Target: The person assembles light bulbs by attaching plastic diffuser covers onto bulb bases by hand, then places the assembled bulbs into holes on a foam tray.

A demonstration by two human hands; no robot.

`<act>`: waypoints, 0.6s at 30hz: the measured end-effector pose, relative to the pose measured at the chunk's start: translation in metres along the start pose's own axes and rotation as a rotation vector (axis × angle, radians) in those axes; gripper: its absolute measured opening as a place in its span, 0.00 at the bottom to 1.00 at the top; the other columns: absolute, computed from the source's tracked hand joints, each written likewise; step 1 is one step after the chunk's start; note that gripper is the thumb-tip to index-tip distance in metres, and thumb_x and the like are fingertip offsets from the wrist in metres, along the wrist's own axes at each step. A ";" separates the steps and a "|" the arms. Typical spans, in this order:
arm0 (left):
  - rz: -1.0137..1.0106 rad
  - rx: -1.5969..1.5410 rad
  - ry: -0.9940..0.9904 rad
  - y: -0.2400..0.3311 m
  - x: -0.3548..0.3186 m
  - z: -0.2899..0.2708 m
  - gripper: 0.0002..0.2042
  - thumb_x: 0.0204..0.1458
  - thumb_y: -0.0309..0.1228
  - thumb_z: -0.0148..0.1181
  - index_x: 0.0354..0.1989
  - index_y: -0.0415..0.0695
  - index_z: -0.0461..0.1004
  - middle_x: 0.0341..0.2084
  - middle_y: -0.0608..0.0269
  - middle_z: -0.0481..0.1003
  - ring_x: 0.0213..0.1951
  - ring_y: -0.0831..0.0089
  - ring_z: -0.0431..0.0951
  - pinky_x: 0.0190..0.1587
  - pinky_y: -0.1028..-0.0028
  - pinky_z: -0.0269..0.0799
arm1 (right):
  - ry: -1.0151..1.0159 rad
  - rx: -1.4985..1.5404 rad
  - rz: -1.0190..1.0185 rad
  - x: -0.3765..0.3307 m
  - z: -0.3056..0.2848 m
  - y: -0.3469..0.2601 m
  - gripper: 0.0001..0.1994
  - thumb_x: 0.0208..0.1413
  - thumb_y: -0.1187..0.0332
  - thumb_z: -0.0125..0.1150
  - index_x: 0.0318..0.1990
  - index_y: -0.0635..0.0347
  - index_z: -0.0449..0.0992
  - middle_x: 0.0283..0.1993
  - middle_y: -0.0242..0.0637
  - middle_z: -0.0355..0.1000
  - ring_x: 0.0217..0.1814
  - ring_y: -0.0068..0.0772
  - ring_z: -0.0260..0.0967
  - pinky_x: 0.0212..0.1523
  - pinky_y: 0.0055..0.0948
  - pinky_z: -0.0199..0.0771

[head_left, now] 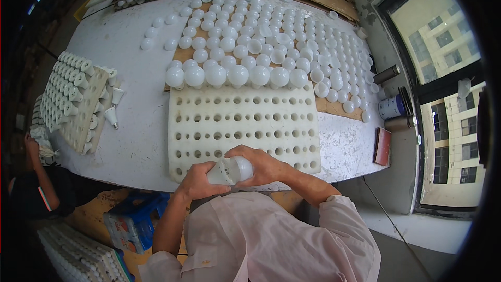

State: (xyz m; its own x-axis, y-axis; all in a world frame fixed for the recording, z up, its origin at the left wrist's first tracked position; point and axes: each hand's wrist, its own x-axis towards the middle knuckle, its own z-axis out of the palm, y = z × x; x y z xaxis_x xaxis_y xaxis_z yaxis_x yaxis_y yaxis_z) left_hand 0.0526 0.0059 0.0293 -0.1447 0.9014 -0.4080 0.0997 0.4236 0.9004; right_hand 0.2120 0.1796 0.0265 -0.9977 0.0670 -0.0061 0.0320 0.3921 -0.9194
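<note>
In front of my chest, at the near edge of a white foam tray (pixel 245 109), I hold a light bulb in two parts. My left hand (pixel 196 184) is wrapped round the white bulb housing (pixel 221 173). The fingers of my right hand (pixel 265 165) close over the milky globe cover (pixel 243 169). Housing and cover lie end to end, tilted sideways; I cannot tell whether they are fully joined. Rows of round holes fill the tray. Along its far edge stands one row of bulbs with round white globes (pixel 238 75).
Many loose globe covers (pixel 323 57) lie beyond the tray, partly on cardboard. At left, foam boards hold bulb housings (pixel 65 86), with loose bulbs (pixel 111 117) beside them. Another person's arm (pixel 40 169) is at far left. A blue stool (pixel 136 218) stands below; cans (pixel 392 107) line the right edge.
</note>
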 end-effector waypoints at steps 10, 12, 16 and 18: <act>0.013 0.156 0.029 0.002 -0.002 -0.002 0.22 0.29 0.33 0.76 0.34 0.37 0.75 0.29 0.57 0.78 0.32 0.71 0.77 0.40 0.72 0.72 | -0.068 -0.141 -0.035 0.008 0.012 -0.010 0.40 0.36 0.65 0.75 0.58 0.61 0.58 0.51 0.47 0.64 0.53 0.50 0.66 0.51 0.43 0.71; 0.008 0.172 0.026 -0.001 -0.001 -0.002 0.23 0.29 0.34 0.76 0.34 0.36 0.75 0.29 0.57 0.78 0.33 0.71 0.77 0.40 0.71 0.72 | -0.060 -0.134 -0.059 0.009 0.015 -0.008 0.40 0.35 0.66 0.74 0.58 0.61 0.58 0.50 0.47 0.65 0.53 0.50 0.66 0.51 0.42 0.71; 0.091 0.073 0.031 -0.013 -0.002 0.002 0.23 0.34 0.36 0.74 0.37 0.34 0.75 0.28 0.58 0.77 0.30 0.72 0.77 0.36 0.72 0.73 | 0.017 -0.098 -0.226 0.012 0.021 -0.002 0.38 0.35 0.70 0.72 0.57 0.62 0.60 0.48 0.47 0.65 0.52 0.49 0.65 0.51 0.40 0.69; -0.036 -0.026 0.010 -0.013 0.000 0.003 0.23 0.37 0.39 0.71 0.37 0.34 0.75 0.27 0.57 0.78 0.28 0.72 0.78 0.33 0.73 0.73 | 0.014 -0.123 -0.271 0.014 0.023 0.003 0.37 0.35 0.70 0.73 0.56 0.62 0.60 0.48 0.46 0.65 0.51 0.49 0.66 0.49 0.41 0.70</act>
State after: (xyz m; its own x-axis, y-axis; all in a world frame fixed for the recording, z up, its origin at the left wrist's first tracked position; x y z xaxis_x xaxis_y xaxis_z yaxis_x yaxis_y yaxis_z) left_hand 0.0543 0.0002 0.0170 -0.1578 0.8845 -0.4390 0.0685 0.4533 0.8887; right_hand 0.1971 0.1604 0.0143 -0.9700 -0.0431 0.2392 -0.2277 0.5059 -0.8320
